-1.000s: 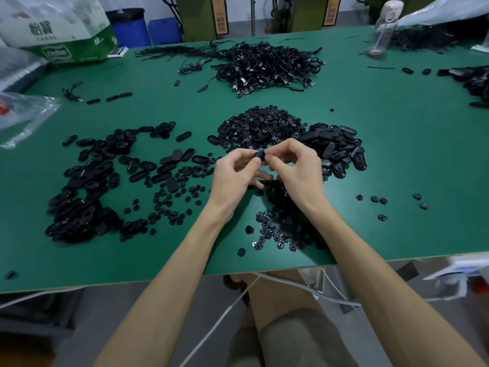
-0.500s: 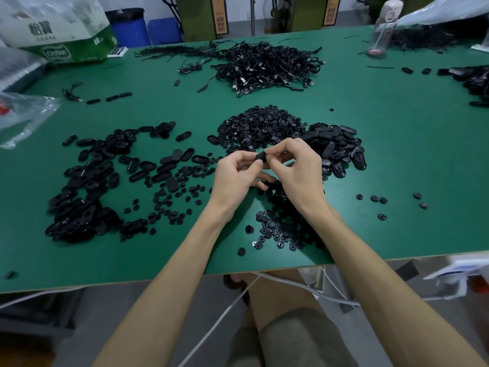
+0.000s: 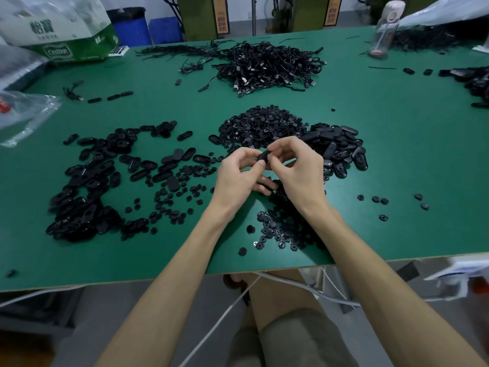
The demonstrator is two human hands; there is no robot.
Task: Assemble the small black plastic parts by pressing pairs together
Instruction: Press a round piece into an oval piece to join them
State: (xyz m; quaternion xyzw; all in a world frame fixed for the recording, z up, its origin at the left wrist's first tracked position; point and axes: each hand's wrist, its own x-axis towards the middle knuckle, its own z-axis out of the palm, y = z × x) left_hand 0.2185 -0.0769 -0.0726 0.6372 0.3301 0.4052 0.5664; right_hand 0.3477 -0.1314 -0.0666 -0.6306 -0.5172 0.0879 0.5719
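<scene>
A: Surface and room?
B: Green table (image 3: 397, 154), its near edge passing under both forearms. Behind its far edge stand a blue bin (image 3: 129, 25) and olive cabinets (image 3: 195, 17).

A: The hands?
B: The left hand (image 3: 238, 178) and right hand (image 3: 299, 170) meet above the table. The fingertips of both pinch one small black part (image 3: 263, 156) held between them.

A: Anything hard to read?
B: The fingers cover most of the part, so it cannot be told whether it is one piece or two. The right forearm hides some of the loose round pieces (image 3: 280, 229) lying by the wrists. A carton (image 3: 68, 35) far to the left is cut by the frame.

A: Surroundings?
B: A round-part heap (image 3: 262, 125) lies just beyond the fingertips. An oval-shell pile (image 3: 341, 149) sits just right of the right hand. A spread of oval shells (image 3: 90, 186) lies well left of the left hand, with a clear bag (image 3: 23, 115) past it. A cable tangle (image 3: 267, 64) lies farther beyond the hands.
</scene>
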